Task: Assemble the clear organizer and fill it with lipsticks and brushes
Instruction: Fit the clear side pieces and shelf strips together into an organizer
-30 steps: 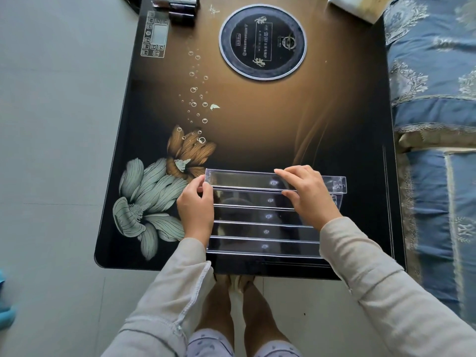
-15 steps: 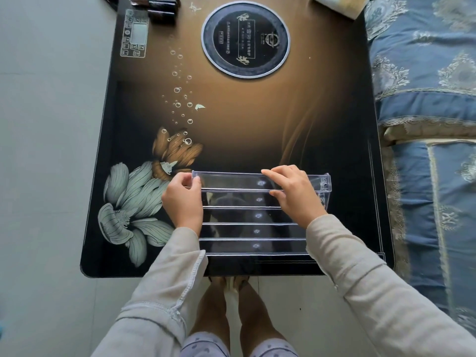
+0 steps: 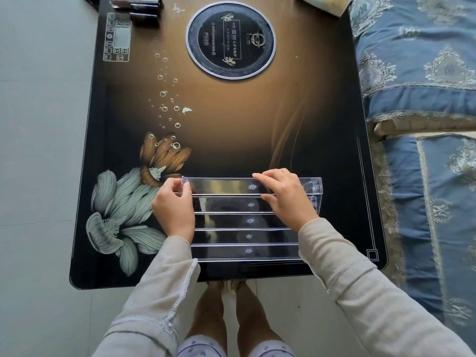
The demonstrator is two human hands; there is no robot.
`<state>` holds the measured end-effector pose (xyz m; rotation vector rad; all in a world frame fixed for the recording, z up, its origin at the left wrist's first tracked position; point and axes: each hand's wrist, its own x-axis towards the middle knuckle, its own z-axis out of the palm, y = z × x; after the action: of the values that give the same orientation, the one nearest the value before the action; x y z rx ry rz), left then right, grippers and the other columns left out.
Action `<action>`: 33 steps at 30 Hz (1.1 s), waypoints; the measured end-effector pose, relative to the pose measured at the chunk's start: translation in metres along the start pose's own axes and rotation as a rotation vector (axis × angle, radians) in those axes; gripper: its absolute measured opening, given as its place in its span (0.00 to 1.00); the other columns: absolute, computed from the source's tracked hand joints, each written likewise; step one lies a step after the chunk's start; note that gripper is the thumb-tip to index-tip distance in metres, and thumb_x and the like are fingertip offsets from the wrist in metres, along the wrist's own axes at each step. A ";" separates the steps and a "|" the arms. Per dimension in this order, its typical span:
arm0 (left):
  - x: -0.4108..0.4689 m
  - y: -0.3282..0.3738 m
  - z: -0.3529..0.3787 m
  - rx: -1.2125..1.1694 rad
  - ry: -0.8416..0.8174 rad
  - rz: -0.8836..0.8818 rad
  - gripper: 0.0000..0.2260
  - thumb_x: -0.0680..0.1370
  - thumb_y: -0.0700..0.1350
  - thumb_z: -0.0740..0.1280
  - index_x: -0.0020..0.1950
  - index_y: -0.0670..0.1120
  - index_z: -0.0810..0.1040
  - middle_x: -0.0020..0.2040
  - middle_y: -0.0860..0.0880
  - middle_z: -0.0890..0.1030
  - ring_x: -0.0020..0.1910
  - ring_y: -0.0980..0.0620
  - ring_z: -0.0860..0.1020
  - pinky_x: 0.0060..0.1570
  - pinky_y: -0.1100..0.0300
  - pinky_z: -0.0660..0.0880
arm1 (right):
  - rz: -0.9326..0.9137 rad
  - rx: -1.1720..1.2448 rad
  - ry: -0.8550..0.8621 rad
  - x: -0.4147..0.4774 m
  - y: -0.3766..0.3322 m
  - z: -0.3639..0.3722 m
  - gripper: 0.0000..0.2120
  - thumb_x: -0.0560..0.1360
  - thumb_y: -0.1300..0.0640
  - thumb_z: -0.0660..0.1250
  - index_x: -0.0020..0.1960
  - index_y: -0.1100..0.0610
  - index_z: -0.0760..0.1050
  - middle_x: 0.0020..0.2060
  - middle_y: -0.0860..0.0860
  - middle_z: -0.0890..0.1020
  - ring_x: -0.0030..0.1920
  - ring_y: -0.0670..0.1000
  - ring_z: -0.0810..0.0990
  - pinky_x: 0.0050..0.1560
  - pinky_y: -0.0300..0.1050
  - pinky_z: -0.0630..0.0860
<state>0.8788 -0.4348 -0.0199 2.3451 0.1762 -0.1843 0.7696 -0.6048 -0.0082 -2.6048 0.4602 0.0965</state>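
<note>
Lipsticks (image 3: 139,6) far beyond left hand (image 3: 175,212), at far edge of table (image 3: 231,140); count unclear. Left hand pinches left end of top strip (image 3: 221,186), thumb and fingertips closed on it. Strip clear, long, spanning both hands. Four more strips (image 3: 244,237) flat, side by side, nearer than fingers, between wrists. Right hand (image 3: 286,199) grips top strip right of middle: fingers over far edge, thumb on near edge. Strip end projects past right hand. Blue cushion (image 3: 425,73) further right, off table.

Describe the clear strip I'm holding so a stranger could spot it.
On the dark floral table, clear strips lie in a row at the near edge. Yours is the farthest strip, beside the orange flower, gripped by left hand and right hand.
</note>
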 end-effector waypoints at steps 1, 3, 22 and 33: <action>0.000 0.000 0.000 0.003 -0.001 0.003 0.07 0.75 0.42 0.66 0.44 0.39 0.80 0.42 0.40 0.84 0.41 0.42 0.80 0.42 0.60 0.69 | -0.001 -0.002 0.007 -0.001 -0.001 0.000 0.22 0.69 0.64 0.70 0.63 0.59 0.75 0.53 0.56 0.81 0.55 0.58 0.77 0.57 0.50 0.69; 0.000 -0.001 0.000 0.011 -0.006 0.008 0.07 0.75 0.42 0.66 0.44 0.39 0.80 0.42 0.40 0.83 0.41 0.41 0.80 0.43 0.58 0.70 | -0.003 -0.006 0.020 -0.003 -0.001 0.001 0.22 0.69 0.65 0.70 0.62 0.59 0.75 0.53 0.56 0.81 0.54 0.58 0.77 0.57 0.50 0.70; -0.002 -0.001 0.002 0.004 -0.004 0.008 0.07 0.75 0.42 0.65 0.44 0.40 0.80 0.41 0.41 0.83 0.37 0.49 0.75 0.40 0.61 0.67 | 0.702 0.387 0.673 -0.035 0.022 -0.022 0.13 0.75 0.61 0.65 0.57 0.63 0.77 0.53 0.60 0.80 0.50 0.55 0.76 0.52 0.39 0.70; -0.002 0.000 0.002 0.015 -0.003 0.015 0.06 0.75 0.42 0.66 0.44 0.39 0.80 0.41 0.40 0.83 0.37 0.49 0.75 0.40 0.60 0.67 | 0.883 0.487 0.529 -0.042 0.039 -0.013 0.20 0.78 0.53 0.60 0.37 0.68 0.79 0.30 0.63 0.79 0.31 0.52 0.71 0.28 0.36 0.65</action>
<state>0.8765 -0.4362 -0.0209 2.3606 0.1567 -0.1827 0.7167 -0.6304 -0.0086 -1.7595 1.5670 -0.3744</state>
